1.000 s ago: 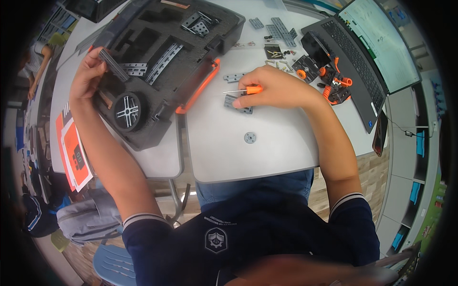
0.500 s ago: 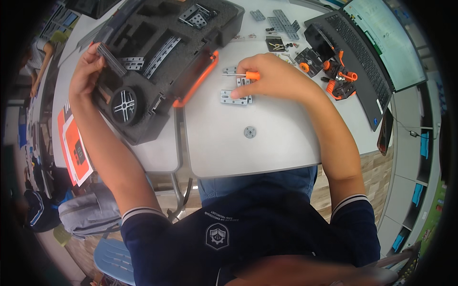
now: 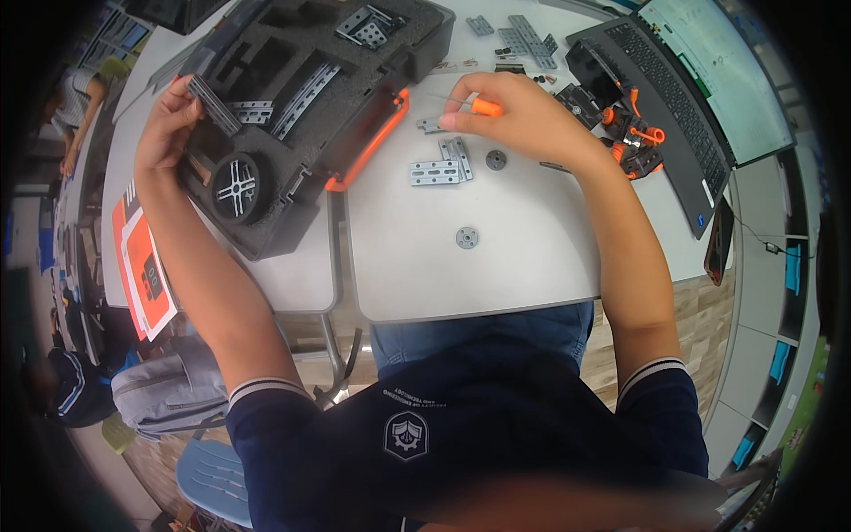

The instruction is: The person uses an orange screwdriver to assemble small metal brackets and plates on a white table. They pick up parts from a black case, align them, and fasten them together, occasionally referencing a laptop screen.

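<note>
In the head view, the left grip (image 3: 168,124) is grasping a grey metal beam (image 3: 214,105) by its upper end, thumb against fingers, while the beam is slanting down to the right over the foam-lined black case (image 3: 359,89); whether its lower end is touching the foam, I cannot tell. By its look, the beam is probably going to be stiff and fairly light, its smooth metal faces perhaps a little slippery; the middle would be giving better balance, with the digits pressing along the long edges. The right grip (image 3: 505,102) is grasping an orange-handled screwdriver (image 3: 486,106), its thin shaft pointing up and to the left over the white counter (image 3: 532,266). That tool is likely light and rigid, and the thick handle is offering the surest hold, since the slim shaft would be rolling between the fingers. The right fingertips are also overlapping the end of a small slotted plate (image 3: 429,126); whether they are pressing on it or only passing in front, I cannot tell. Nearer the person, a slotted bracket (image 3: 434,174) is lying beside a dark round hub (image 3: 495,160), and a pale perforated disc (image 3: 466,238) is lying apart; the disc, being flat, is probably easiest to pinch by its rim. In the case, a black-tyred wheel (image 3: 237,188) is resting below the beam.
</note>
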`<state>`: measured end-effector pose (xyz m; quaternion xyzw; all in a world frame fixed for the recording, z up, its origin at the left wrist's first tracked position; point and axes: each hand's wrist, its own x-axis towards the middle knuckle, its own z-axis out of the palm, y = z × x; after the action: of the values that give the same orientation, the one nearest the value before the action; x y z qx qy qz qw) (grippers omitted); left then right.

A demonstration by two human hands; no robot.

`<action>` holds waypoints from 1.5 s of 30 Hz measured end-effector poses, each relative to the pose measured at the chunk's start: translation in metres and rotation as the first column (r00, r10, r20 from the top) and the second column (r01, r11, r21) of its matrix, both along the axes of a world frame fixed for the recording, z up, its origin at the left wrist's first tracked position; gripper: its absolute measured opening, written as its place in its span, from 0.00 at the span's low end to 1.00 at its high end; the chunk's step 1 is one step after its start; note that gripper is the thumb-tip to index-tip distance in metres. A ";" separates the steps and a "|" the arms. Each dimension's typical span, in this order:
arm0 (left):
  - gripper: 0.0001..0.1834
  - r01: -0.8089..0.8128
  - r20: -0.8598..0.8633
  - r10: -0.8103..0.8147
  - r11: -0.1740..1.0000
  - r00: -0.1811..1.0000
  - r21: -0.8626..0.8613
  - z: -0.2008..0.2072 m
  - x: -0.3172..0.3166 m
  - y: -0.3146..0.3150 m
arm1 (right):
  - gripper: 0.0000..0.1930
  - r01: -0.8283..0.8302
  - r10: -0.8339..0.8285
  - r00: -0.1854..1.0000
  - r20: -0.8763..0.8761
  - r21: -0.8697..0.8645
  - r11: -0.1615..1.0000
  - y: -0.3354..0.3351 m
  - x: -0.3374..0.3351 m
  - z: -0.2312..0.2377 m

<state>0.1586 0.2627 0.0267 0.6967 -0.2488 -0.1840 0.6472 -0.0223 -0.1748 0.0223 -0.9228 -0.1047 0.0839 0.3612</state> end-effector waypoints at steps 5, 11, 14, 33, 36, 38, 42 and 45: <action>0.23 -0.011 -0.007 0.011 1.000 1.000 -0.002 -0.001 -0.001 -0.001 | 0.22 -0.100 0.107 0.991 -0.074 0.098 0.990 0.001 -0.001 0.003; 0.22 0.083 -0.055 -0.085 0.995 0.995 -0.048 0.000 0.004 0.005 | 0.23 -0.265 0.269 0.963 0.021 -0.123 0.956 0.013 -0.014 0.005; 0.19 0.076 -0.035 -0.077 0.997 0.996 -0.027 -0.001 0.006 0.005 | 0.23 -0.281 0.290 0.957 0.018 -0.199 0.939 0.019 -0.021 0.006; 0.18 0.029 -0.090 -0.034 0.998 0.995 -0.052 -0.002 0.004 0.003 | 0.17 -0.150 0.203 0.966 0.160 -0.294 0.944 0.026 -0.023 0.012; 0.17 0.004 -0.087 -0.007 0.999 0.996 -0.042 -0.003 0.004 0.003 | 0.16 -0.149 0.200 0.964 0.175 -0.269 0.952 0.032 -0.025 0.005; 0.17 0.014 -0.070 -0.018 0.999 0.997 -0.052 -0.003 0.004 0.003 | 0.15 -0.160 0.219 0.952 0.213 -0.264 0.951 0.037 -0.028 0.000; 0.17 0.023 -0.069 -0.026 0.999 0.997 -0.049 -0.003 0.003 0.003 | 0.14 -0.119 0.196 0.950 0.244 -0.297 0.948 0.052 -0.032 -0.011; 0.17 0.012 -0.072 -0.014 0.999 0.997 -0.036 -0.001 0.001 0.001 | 0.14 -0.078 0.158 0.958 0.239 -0.315 0.946 0.057 -0.035 -0.015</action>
<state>0.1594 0.2641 0.0262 0.6763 -0.2330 -0.2086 0.6670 -0.0575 -0.1175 0.0072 -0.9621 -0.1928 -0.0017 0.1931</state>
